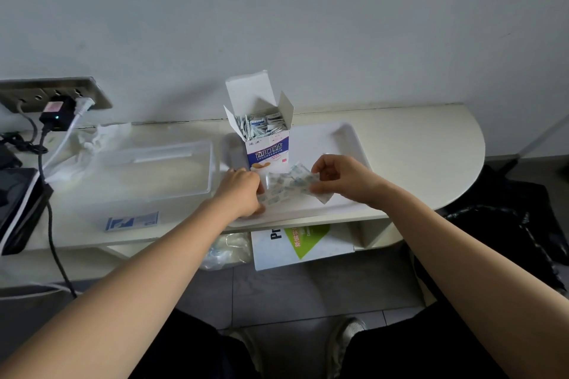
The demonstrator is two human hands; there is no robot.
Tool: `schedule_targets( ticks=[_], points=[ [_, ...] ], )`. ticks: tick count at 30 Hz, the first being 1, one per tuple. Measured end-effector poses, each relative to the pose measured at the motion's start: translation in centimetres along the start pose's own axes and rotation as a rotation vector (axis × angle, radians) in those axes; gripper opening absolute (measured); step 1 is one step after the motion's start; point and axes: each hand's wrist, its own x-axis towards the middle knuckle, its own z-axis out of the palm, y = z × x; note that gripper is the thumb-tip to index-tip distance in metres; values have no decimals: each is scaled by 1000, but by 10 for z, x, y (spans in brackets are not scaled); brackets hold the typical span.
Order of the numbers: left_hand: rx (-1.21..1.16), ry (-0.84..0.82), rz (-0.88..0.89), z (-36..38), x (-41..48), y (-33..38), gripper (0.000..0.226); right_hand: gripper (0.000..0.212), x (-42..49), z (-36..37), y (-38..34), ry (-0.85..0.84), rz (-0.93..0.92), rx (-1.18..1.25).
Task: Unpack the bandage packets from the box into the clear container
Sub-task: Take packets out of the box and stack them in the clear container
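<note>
Bandage packets (pixel 291 183) held between left fingers (pixel 255 185) and right fingers (pixel 320 171).

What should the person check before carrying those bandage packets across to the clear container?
1. Right hand pinches the packets: ok.
2. Left hand grips the packets too: cannot tell, its fingers hide the contact.
3. Clear container within reach, left of the white tray: ok.
4. Container's top open: cannot tell.
5. Box upright, flaps open, more packets inside: ok.
</note>
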Motion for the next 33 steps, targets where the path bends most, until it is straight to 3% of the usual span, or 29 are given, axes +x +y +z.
schedule_targets(
  ticks=[7, 13, 15, 19, 24, 29, 33],
  points=[
    [-333, 77, -31, 1, 4, -2, 14, 27, 4, 8, 6, -20, -110, -342],
    [-508, 32, -2, -3, 2, 13, 34, 16, 11, 29, 7, 126, -212, -479],
    [-471, 41, 30, 0, -2, 14, 38, 17, 13, 34, 7, 161, -231, -512],
    [-262, 162, 186, 7, -8, 13, 7, 36, 12, 37, 9, 164, -275, -589],
    [-291, 290, 222, 6, -8, 14, 12, 14, 12, 33, 6, 231, -393, -659],
    [-255, 295, 174, 16, -10, 8, 24, 21, 10, 31, 12, 164, -209, -682],
    [-250, 290, 103, 19, -11, 1, 20, 15, 9, 29, 16, 204, -165, -563]
  ],
)
